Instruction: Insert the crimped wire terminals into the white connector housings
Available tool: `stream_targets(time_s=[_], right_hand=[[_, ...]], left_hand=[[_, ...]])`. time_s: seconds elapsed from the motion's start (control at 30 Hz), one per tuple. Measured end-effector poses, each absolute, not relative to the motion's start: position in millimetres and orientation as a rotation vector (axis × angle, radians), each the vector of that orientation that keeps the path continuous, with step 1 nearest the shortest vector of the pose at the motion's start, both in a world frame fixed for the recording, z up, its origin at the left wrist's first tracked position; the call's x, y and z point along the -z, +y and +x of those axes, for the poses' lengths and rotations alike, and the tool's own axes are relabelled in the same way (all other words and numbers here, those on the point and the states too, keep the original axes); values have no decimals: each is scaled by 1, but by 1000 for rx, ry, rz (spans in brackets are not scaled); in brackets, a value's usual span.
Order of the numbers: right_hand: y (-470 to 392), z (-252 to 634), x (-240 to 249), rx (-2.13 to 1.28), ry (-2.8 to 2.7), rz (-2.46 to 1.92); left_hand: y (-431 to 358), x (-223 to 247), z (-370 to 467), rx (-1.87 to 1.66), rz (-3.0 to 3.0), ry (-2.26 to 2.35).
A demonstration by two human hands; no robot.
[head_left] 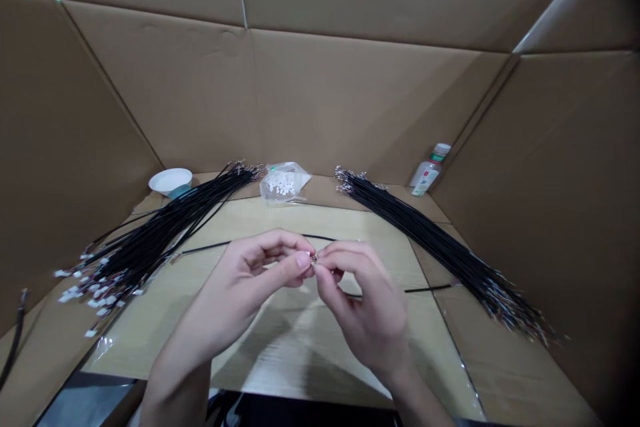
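My left hand (257, 277) and my right hand (367, 300) meet over the middle of the mat, both closed in a fingertip pinch. Between the left thumb and fingers a bit of a small white connector (309, 255) shows. The right fingertips pinch thin wire ends (315, 260) right against it; whether the wires sit inside the connector is too small to tell. A black cable (427, 289) comes out on both sides behind my hands and lies across the mat. Part of its run is hidden by the hands.
A bundle of black cables (173, 223) with white connectors lies left; another bundle with bare wire ends (425, 230) lies right. At the back are a white bowl (171, 180), a clear bag of white connectors (283, 181) and a bottle (430, 172). Cardboard walls (375, 100) enclose the table.
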State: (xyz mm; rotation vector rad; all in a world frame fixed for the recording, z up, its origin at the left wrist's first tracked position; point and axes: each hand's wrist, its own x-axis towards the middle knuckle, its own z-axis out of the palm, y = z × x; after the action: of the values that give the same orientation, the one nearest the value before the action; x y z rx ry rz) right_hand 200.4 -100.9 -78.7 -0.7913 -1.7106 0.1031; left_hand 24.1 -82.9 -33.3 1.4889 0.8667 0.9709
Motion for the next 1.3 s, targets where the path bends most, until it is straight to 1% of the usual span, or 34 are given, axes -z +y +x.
stream_targets(time_s=[0.13, 0.33, 0.43, 0.57, 0.7, 0.83, 0.97, 1.13, 1.3], right_hand=[[-102, 207, 69, -444, -1684, -895], [-99, 217, 56, -678, -1797, -989], [-99, 218, 57, -641, -1848, -989], [-101, 213, 64, -445, -1919, -1054], [-100, 209, 68, -247, -2005, -1103], [-99, 208, 70, -140, -2026, -1091], [-99, 209, 71, -208, -1993, -1071], [-96, 213, 73, -437, -1878, -983], [-92, 215, 79, -534, -1798, -895]], left_hand=[[-81, 43, 24, -1019, 1436, 831], [-81, 51, 26, -1036, 1434, 829], [-80, 52, 26, -1020, 1482, 862], [-79, 51, 25, -967, 1658, 948], [-77, 49, 24, -989, 1843, 971], [-76, 45, 22, -901, 1797, 1004], [-76, 44, 23, -873, 1596, 926], [-75, 50, 27, -975, 1457, 917], [-74, 53, 29, -1027, 1357, 927]])
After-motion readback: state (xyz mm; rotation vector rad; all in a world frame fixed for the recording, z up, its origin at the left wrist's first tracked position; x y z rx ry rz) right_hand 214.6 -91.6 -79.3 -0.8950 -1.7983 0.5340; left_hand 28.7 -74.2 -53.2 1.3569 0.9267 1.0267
